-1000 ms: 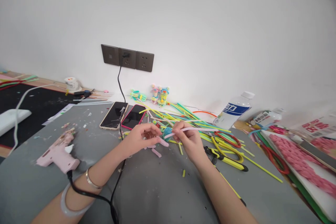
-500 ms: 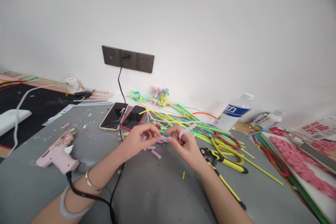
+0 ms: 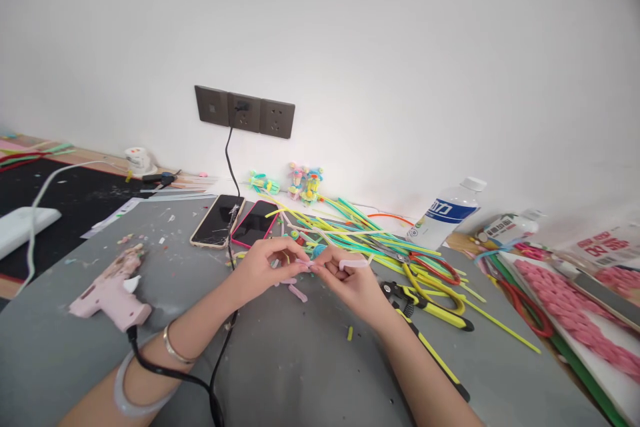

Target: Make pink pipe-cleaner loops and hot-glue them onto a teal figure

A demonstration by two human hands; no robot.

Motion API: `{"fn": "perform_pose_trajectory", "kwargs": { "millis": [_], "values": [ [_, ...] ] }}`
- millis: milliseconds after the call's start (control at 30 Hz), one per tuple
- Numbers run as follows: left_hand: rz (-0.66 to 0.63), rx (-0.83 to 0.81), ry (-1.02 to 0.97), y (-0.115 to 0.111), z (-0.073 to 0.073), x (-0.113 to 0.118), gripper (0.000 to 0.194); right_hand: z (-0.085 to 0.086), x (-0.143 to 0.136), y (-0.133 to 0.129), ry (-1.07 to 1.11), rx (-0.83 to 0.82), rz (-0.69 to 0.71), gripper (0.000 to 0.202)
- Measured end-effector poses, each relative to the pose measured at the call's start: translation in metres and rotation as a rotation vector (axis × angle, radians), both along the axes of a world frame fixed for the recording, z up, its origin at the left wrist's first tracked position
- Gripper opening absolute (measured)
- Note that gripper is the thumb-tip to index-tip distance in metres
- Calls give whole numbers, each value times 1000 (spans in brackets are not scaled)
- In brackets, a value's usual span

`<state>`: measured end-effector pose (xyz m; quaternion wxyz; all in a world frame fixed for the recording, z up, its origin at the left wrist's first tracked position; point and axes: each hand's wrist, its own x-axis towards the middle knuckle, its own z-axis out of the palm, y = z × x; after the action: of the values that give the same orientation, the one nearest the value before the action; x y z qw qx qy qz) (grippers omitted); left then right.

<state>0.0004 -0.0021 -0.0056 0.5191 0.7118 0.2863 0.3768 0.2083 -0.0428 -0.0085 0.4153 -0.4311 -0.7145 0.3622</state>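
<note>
My left hand (image 3: 273, 267) and my right hand (image 3: 347, 280) meet fingertip to fingertip above the grey table mat. Both pinch a pale pink fuzzy strip (image 3: 355, 263), whose free end crosses my right hand's fingers and sticks out to the right. The part between the fingertips is small and mostly hidden. Short lilac pieces (image 3: 298, 293) lie on the mat just below the fingertips. Behind my hands is a small blue-green round thing (image 3: 318, 251), partly covered. Yellow and green fuzzy stems (image 3: 350, 223) are spread out beyond my right hand.
A pink glue gun (image 3: 113, 293) with a black cord lies left. Two phones (image 3: 219, 221) lie behind my left hand. Yellow-handled pliers (image 3: 440, 313), scissors (image 3: 443, 273) and a bottle (image 3: 445, 213) stand or lie right. Small colourful figures (image 3: 305, 183) are against the wall.
My right hand's fingers have turned slightly and closed in on the left fingertips. The strip's free end has swung down to lie nearly level. My left hand has hardly moved.
</note>
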Motion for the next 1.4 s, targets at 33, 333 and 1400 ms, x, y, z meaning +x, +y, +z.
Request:
{"fn": "perform_pose_trajectory", "kwargs": {
  "millis": [33,333,1400],
  "values": [
    [-23,-23,-32,0,-1,0,16,2,0,-1,25,-39,14,25],
    [-78,8,-146,-1,-2,1,14,17,-4,0,250,-264,151,36],
    [-154,324,250,3,4,-5,13,16,1,2,14,-416,218,35]
  ]
}}
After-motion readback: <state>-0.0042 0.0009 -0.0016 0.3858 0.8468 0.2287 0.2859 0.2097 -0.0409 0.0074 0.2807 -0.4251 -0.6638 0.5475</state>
